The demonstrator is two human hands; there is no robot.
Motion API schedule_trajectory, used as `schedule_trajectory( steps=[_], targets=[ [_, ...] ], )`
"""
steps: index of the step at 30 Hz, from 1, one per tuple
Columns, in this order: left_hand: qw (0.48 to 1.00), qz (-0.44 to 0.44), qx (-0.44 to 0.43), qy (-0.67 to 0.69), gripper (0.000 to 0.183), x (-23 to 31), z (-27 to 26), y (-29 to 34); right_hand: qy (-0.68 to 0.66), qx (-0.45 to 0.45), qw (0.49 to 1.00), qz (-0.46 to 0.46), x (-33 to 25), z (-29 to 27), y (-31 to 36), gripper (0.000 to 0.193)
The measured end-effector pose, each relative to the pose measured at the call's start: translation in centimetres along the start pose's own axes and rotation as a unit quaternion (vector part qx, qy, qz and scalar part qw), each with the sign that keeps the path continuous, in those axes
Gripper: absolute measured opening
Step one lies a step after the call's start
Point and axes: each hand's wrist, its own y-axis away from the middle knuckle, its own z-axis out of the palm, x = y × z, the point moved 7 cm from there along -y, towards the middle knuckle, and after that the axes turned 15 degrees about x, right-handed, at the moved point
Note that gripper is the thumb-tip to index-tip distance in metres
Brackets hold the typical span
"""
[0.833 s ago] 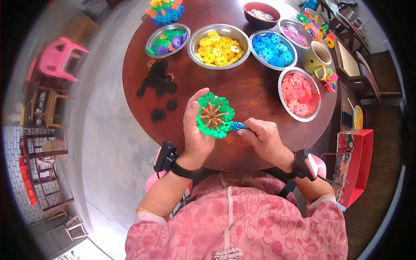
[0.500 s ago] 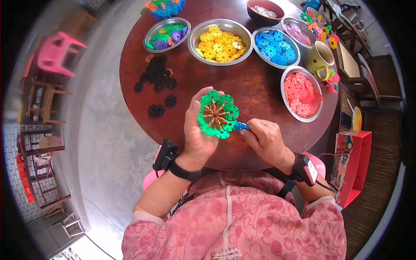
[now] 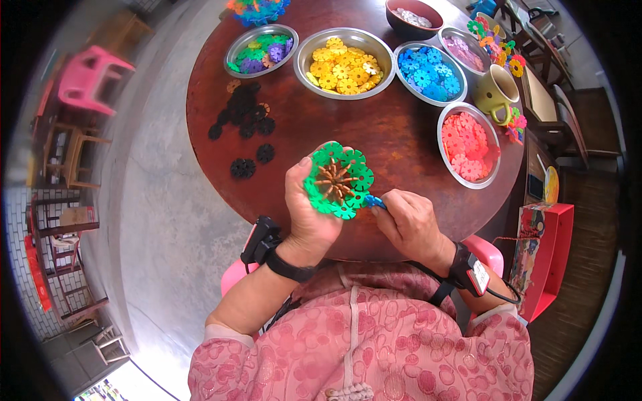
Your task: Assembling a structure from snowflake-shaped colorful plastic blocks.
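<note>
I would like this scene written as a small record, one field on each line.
Left hand: holds a round green plastic disc cluster with a brown spiky centre
Right hand: pinches a small blue plastic piece at the cluster's right edge; contact unclear
Surface: round reddish-brown table
Loose: black flower-shaped plastic discs, ahead and left of the hands
Ahead: wide silver metal bowl of yellow plastic discs
Right side: another silver metal bowl of pinkish-red discs; yellow-green mug beyond it

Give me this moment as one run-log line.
left hand: holds green-and-brown toy flower | right hand: pinches blue piece beside flower's edge, contact unclear | table: black pieces, metal bowls of coloured pieces
</note>
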Motion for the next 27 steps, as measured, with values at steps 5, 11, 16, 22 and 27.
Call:
schedule_trajectory(
  steps=[5,11,16,22,27],
  targets=[
    [1.0,0.002,0.002,0.002,0.044,0.0,-0.2,0.1,0.004,-0.002,1.0,-0.003,-0.1,0.1,0.1,0.02],
    [1.0,0.005,0.012,0.003,0.044,0.0,-0.2,0.2,0.015,-0.012,1.0,0.001,-0.4,0.1,0.0,0.02],
    [1.0,-0.012,0.006,0.024,0.044,-0.5,-0.3,0.5,0.009,-0.012,1.0,0.005,-0.5,0.3,0.2,0.019],
    [0.999,0.01,0.031,-0.004,0.044,-0.3,-0.6,0.4,-0.003,-0.011,1.0,0.018,-0.2,0.5,0.1,0.019],
    [0.999,0.025,0.008,-0.026,0.044,0.1,-0.1,-0.1,0.029,-0.018,0.999,0.003,0.8,0.5,-0.1,0.02]
  ],
)
